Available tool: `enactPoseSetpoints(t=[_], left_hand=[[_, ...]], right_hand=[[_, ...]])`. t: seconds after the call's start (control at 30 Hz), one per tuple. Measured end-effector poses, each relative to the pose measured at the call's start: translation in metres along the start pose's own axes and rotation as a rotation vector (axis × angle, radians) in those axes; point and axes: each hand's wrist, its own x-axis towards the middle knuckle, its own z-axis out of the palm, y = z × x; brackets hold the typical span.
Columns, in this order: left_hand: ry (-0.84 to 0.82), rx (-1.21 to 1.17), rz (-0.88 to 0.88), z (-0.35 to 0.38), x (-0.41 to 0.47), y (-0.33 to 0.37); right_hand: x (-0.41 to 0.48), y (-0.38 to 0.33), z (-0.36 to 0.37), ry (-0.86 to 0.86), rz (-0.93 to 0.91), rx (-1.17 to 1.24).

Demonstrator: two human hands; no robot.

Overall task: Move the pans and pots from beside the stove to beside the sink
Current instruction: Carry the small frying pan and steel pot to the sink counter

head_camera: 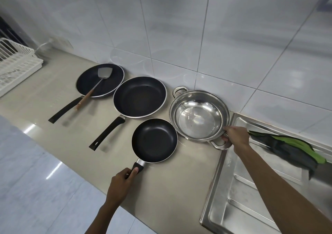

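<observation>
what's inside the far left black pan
A metal spatula lies in the far left pan, blade on the dark base, wooden handle sticking out over the near rim. The strip of base under it is covered.

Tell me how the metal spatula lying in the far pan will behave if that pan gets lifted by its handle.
The spatula lies loose in the far pan, its wooden handle overhanging the rim, so it will probably slide or tip out. Smooth metal on a slick coating suggests little grip. The pan's long handle would likely make the lift tilt.

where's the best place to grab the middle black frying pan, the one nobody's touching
Take the large black non-stick frying pan by its long black handle. It juts toward the counter's front edge, free of neighbours, so come from the front. The rim is crowded by the other pans and the steel pot.
</observation>
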Motion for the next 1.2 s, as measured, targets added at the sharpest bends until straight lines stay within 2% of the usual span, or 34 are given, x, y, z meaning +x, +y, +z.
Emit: enactPoseSetpoints(t=[0.53,0.7,0.8,0.97,1.07,1.2], left_hand=[[-0.001,0.088,-0.029,-0.002,-0.010,0.016],[0.051,0.091,-0.027,0.001,-0.013,0.016],[0.111,0.045,0.018,0.004,-0.018,0.019],[0.241,0.209,0.140,0.011,-0.042,0.043],[0.208,0.220,0.266,0.023,-0.066,0.062],[0.153,0.318,0.437,0.048,-0.107,0.085]], right_hand=[[0.003,0.009,-0.004,-0.012,-0.076,-0.039],[-0.004,0.015,-0.008,-0.086,-0.093,-0.042],[-0.014,0.021,-0.012,-0.087,-0.123,-0.111],[-0.053,0.036,-0.032,-0.037,-0.342,-0.329],[-0.088,0.050,-0.050,-0.056,-0.447,-0.402],[-0.137,0.075,-0.082,-0.135,-0.615,-0.632]])
